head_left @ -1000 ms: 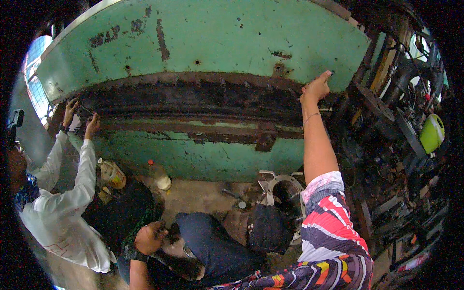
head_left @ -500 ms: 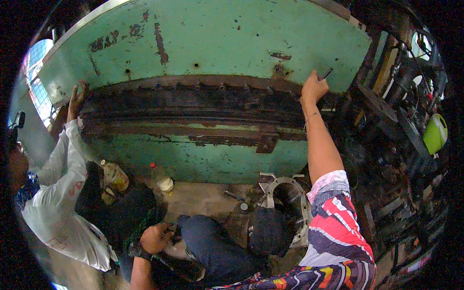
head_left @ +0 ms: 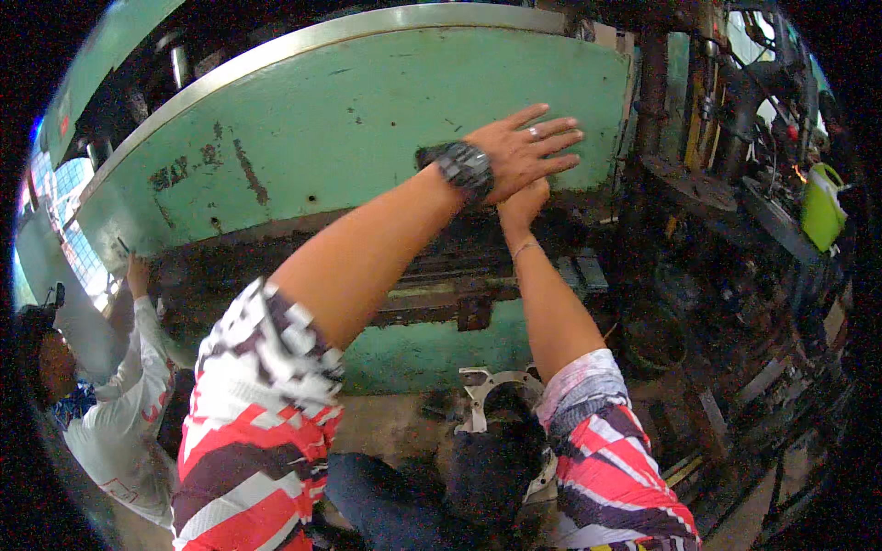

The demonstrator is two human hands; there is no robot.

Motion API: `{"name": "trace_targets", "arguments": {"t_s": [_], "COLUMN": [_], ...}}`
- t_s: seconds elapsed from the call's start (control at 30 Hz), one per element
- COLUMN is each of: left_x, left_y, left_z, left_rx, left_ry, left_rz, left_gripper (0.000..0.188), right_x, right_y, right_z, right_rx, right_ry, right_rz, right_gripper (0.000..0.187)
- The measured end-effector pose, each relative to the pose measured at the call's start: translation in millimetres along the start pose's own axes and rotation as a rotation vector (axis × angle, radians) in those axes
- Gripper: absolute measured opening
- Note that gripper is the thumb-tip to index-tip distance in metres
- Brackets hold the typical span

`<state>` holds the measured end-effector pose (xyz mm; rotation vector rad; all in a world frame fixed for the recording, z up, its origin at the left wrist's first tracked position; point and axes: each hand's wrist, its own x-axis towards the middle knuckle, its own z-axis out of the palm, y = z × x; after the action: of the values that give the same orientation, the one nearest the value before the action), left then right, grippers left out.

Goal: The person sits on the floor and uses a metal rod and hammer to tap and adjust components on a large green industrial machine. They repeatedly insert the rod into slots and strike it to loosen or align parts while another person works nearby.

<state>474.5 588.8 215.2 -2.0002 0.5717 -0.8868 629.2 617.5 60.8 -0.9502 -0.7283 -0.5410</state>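
A large worn green metal panel (head_left: 303,119) of a machine spans the view, with a dark slot along its lower edge. My left hand (head_left: 525,151), a dark watch on its wrist, reaches across to the panel's right part. It is open, its fingers spread and stretched out, a ring on one. Just below and partly behind it is my right hand (head_left: 524,207), at the panel's lower edge. This hand looks closed, but my left hand covers most of its fingers, so whatever it grips is hidden.
At the left a person in a white shirt (head_left: 115,450) holds up a hand (head_left: 138,274) with a thin dark stick at the panel's lower left corner. Below stands a ring-shaped metal housing (head_left: 501,378). A green plastic jug (head_left: 822,207) and dark machine parts are on the right.
My left hand has risen from low down to the panel, beside my right hand. The view has shifted. A dark pen-like thing that stuck out of my right hand no longer shows.
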Motion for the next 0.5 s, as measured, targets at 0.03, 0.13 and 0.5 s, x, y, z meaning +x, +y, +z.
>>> {"name": "trace_targets", "arguments": {"t_s": [0.03,0.13,0.5], "left_x": [5,-10,-189], "left_y": [-6,-19,-20], "left_z": [23,60,-21], "left_rx": [0.03,0.111,0.134], "left_ry": [-0.018,-0.28,-0.404], "left_rz": [0.057,0.093,-0.097], "left_gripper": [0.052,0.044,0.025], "right_x": [-9,-34,-60], "right_y": [-10,-75,-108], "right_z": [2,19,15], "right_rx": [-0.168,-0.22,-0.777], "right_ry": [-0.122,0.003,-0.749], "right_rz": [-0.016,-0.068,-0.47], "right_gripper": [0.026,0.022,0.021]}}
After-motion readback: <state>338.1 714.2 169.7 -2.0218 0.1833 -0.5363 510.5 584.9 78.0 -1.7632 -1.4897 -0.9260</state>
